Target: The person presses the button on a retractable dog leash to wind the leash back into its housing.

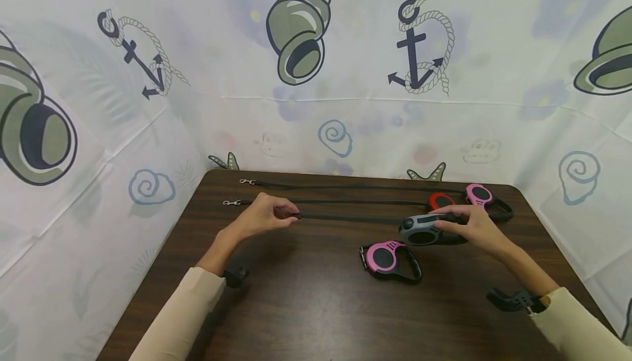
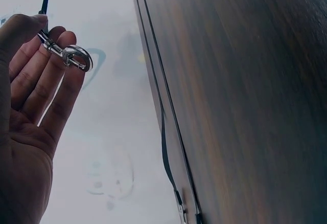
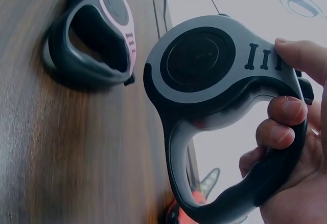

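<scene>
My right hand [image 1: 476, 228] grips the handle of a grey and black retractable dog leash [image 3: 199, 60], its fingers curled through the loop and the thumb on the grey casing. From that casing a dark strap [image 1: 345, 218] runs out straight to the left. At its far end my left hand [image 1: 266, 213] pinches the strap between thumb and fingers. In the left wrist view a silver snap hook [image 2: 66, 52] lies against those fingers. A pink and black retractable leash [image 1: 382, 258] rests on the table below the grey one, in front of the right hand.
Along the back of the brown table [image 1: 306, 306] lie a red leash [image 1: 441, 201] and another pink leash [image 1: 478, 193]. Their straps stretch leftward to metal hooks [image 1: 247, 181]. A patterned white cloth [image 1: 222, 130] hangs behind the table and at both sides.
</scene>
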The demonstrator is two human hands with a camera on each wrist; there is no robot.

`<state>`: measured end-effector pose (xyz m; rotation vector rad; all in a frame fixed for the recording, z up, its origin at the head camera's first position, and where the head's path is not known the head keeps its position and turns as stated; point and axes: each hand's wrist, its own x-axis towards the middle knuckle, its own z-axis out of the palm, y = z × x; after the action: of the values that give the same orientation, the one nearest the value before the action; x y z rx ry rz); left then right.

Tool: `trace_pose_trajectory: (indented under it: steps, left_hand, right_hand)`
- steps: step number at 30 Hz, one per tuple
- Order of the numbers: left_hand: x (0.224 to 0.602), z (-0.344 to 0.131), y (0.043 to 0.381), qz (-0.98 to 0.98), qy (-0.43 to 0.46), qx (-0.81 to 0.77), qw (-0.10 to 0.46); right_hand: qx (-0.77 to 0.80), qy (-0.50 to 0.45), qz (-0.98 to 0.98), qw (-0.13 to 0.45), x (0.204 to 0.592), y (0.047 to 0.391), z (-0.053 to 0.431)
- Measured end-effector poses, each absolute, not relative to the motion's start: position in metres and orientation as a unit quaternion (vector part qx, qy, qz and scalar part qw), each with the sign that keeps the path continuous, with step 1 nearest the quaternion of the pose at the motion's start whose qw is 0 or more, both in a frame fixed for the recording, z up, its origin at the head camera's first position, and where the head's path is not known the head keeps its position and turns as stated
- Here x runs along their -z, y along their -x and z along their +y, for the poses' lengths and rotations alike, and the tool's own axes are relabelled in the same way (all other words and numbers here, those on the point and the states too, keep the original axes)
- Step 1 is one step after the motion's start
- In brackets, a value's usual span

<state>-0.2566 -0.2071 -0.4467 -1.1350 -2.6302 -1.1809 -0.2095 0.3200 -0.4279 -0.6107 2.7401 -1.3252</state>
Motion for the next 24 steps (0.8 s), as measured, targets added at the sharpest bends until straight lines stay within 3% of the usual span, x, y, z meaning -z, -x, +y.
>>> trace_pose_trajectory:
  steps: [24]
  left_hand:
    - [0.449,-0.186,0.255,-0.836,0.379,0.397,0.000]
  right_hand:
    - [0.486,0.224,0.844,0.044,0.431,0.215,0.286]
